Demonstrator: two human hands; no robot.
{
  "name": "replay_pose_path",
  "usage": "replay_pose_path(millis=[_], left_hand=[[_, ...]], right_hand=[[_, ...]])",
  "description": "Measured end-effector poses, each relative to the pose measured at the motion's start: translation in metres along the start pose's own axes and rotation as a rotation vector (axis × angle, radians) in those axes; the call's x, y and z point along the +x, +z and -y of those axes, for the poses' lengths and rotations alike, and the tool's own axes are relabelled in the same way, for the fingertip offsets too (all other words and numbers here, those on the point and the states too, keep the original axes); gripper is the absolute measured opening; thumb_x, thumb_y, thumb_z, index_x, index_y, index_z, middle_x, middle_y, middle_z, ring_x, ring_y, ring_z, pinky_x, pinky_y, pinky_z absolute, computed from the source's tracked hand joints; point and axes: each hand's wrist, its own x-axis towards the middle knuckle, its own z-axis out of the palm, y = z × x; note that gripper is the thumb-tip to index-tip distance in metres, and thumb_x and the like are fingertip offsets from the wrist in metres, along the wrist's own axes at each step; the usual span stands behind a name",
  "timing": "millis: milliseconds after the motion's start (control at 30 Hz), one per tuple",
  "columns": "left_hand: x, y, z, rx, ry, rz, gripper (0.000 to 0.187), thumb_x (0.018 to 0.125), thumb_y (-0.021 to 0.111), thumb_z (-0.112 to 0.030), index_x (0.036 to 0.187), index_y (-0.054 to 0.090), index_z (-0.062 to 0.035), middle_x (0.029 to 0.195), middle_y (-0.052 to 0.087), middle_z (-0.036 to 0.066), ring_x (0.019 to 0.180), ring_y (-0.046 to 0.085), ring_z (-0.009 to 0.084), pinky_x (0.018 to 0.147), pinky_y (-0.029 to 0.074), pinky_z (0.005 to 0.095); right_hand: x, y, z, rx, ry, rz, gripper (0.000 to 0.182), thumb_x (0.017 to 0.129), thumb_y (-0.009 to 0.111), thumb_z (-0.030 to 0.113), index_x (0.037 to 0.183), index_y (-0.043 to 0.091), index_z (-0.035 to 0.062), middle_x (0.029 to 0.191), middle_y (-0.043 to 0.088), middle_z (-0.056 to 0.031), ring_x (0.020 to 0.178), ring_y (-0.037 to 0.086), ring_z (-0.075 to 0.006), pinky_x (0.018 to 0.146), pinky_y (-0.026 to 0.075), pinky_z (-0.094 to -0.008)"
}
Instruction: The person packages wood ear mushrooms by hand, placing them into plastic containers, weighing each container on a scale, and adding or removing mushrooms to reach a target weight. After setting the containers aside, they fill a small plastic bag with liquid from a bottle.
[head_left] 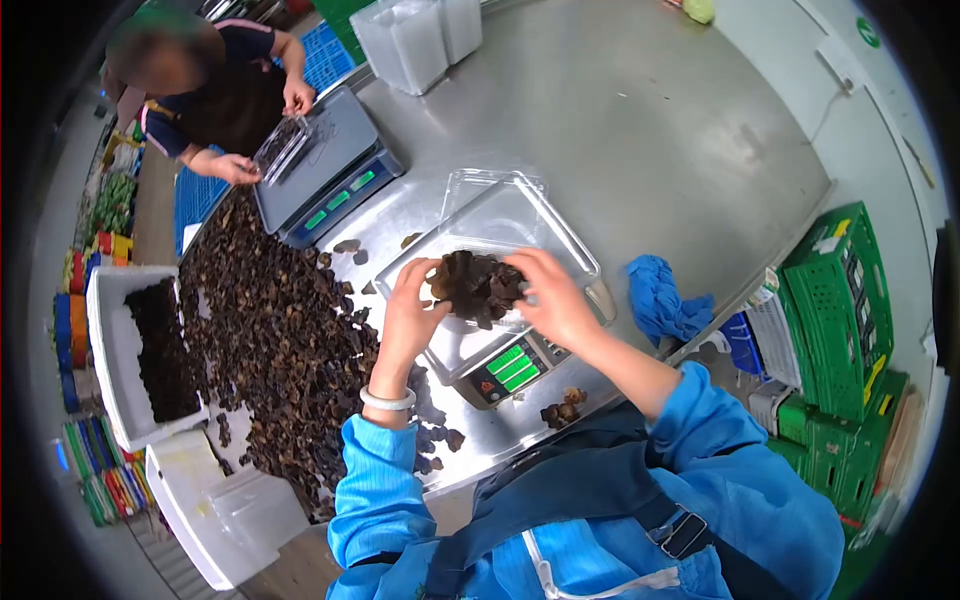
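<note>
A clump of dark brown wood ear mushrooms point(477, 287) is between my two hands, above a scale with a green lit display point(516, 367). My left hand point(408, 308) curves its fingers and thumb around the left side of the clump. On the opposite side, my right hand point(548, 298) grips it with bent fingers. Clear plastic point(560, 238) lies over the scale's platform, behind and around the mushrooms. A few loose mushroom pieces point(563, 408) sit at the table edge in front of the scale.
A large heap of mushrooms point(285, 350) covers the table's left, beside a white foam box point(105, 345). Across the table a person holds a clear tray point(284, 148) over another scale point(345, 170). Stacked containers point(415, 45), a blue cloth point(662, 297) and green crates point(838, 310) stand around.
</note>
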Motion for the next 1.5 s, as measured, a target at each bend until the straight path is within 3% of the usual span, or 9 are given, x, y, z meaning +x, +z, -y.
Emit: replay_pose_path(millis=[400, 467, 567, 700, 833, 1133, 1267, 1400, 1500], left_hand=[[-0.065, 0.049, 0.027, 0.011, -0.053, -0.207, 0.044, 0.09, 0.074, -0.017, 0.129, 0.061, -0.0022, 0.134, 0.05, 0.016, 0.1, 0.064, 0.0294, 0.086, 0.054, 0.0383], [-0.09, 0.037, 0.043, -0.012, -0.109, -0.307, 0.046, 0.09, 0.073, -0.018, 0.131, 0.059, -0.0056, 0.137, 0.05, 0.018, 0.119, 0.058, 0.0361, 0.095, 0.049, 0.0423], [-0.126, 0.019, 0.091, -0.275, -0.267, -0.391, 0.032, 0.093, 0.068, -0.008, 0.123, 0.062, -0.0027, 0.122, 0.059, 0.01, 0.099, 0.062, 0.019, 0.081, 0.052, 0.0299], [-0.174, -0.015, 0.148, -0.252, -0.385, -0.641, 0.015, 0.093, 0.067, -0.005, 0.107, 0.068, 0.001, 0.092, 0.068, 0.005, 0.083, 0.063, 0.0115, 0.076, 0.051, 0.0274], [-0.203, -0.045, 0.196, -0.022, -0.484, -0.786, 0.012, 0.094, 0.066, -0.004, 0.105, 0.068, 0.0008, 0.097, 0.07, 0.006, 0.088, 0.066, 0.0135, 0.081, 0.052, 0.0281], [-0.129, -0.02, 0.247, 0.579, -0.094, -0.258, 0.039, 0.076, 0.075, -0.002, 0.113, 0.067, -0.0055, 0.116, 0.068, 0.016, 0.108, 0.062, 0.0384, 0.095, 0.05, 0.0432], [-0.123, -0.039, 0.229, 0.141, -0.229, -0.568, 0.029, 0.079, 0.073, 0.003, 0.107, 0.069, -0.0032, 0.101, 0.072, 0.018, 0.092, 0.07, 0.0333, 0.084, 0.054, 0.0387], [-0.141, -0.058, 0.223, -0.416, -0.375, -0.537, 0.021, 0.089, 0.071, 0.002, 0.109, 0.068, -0.0005, 0.092, 0.069, 0.0, 0.077, 0.059, 0.0078, 0.07, 0.048, 0.0241], [-0.139, -0.057, 0.18, -0.562, -0.347, -0.547, 0.024, 0.091, 0.069, 0.002, 0.114, 0.067, 0.0, 0.095, 0.067, -0.002, 0.078, 0.057, 0.006, 0.068, 0.046, 0.0219]], right_hand=[[-0.005, -0.016, -0.046, -0.205, -0.072, -0.12, 0.037, 0.081, 0.068, 0.0, 0.117, 0.066, 0.0057, 0.119, 0.064, -0.0128, 0.114, 0.056, -0.0343, 0.098, 0.047, -0.0431], [-0.005, -0.042, -0.043, -0.416, -0.03, -0.202, 0.033, 0.082, 0.068, 0.001, 0.115, 0.066, 0.0056, 0.117, 0.064, -0.0117, 0.114, 0.056, -0.0342, 0.099, 0.048, -0.0432], [-0.007, -0.051, -0.067, -0.64, -0.063, 0.048, 0.024, 0.082, 0.068, 0.001, 0.106, 0.067, 0.0048, 0.109, 0.065, -0.011, 0.108, 0.059, -0.0335, 0.093, 0.05, -0.0438], [0.0, -0.039, -0.063, -0.304, 0.134, -0.217, 0.013, 0.081, 0.07, 0.001, 0.093, 0.066, 0.0021, 0.098, 0.064, -0.0139, 0.095, 0.064, -0.0319, 0.085, 0.051, -0.0433], [0.005, -0.005, -0.021, -0.497, -0.252, -0.094, 0.023, 0.079, 0.067, -0.003, 0.101, 0.066, 0.0024, 0.106, 0.066, -0.0124, 0.104, 0.062, -0.0323, 0.09, 0.05, -0.0417], [-0.02, -0.015, -0.057, -0.428, 0.053, -0.291, 0.048, 0.077, 0.065, -0.006, 0.122, 0.058, 0.0066, 0.126, 0.058, -0.0149, 0.112, 0.058, -0.0337, 0.098, 0.046, -0.0421], [-0.035, -0.034, -0.069, -0.415, 0.192, -0.285, 0.048, 0.077, 0.067, -0.003, 0.123, 0.058, 0.0066, 0.123, 0.059, -0.0156, 0.11, 0.059, -0.0354, 0.096, 0.047, -0.042], [-0.031, -0.022, -0.063, -0.743, -0.201, -0.254, 0.048, 0.077, 0.073, 0.003, 0.123, 0.059, 0.0078, 0.116, 0.06, -0.0139, 0.107, 0.058, -0.0365, 0.095, 0.048, -0.0434], [-0.014, -0.017, -0.057, -0.844, -0.13, -0.272, 0.04, 0.079, 0.072, 0.005, 0.117, 0.062, 0.0075, 0.115, 0.061, -0.0123, 0.106, 0.059, -0.0346, 0.092, 0.049, -0.0441]])
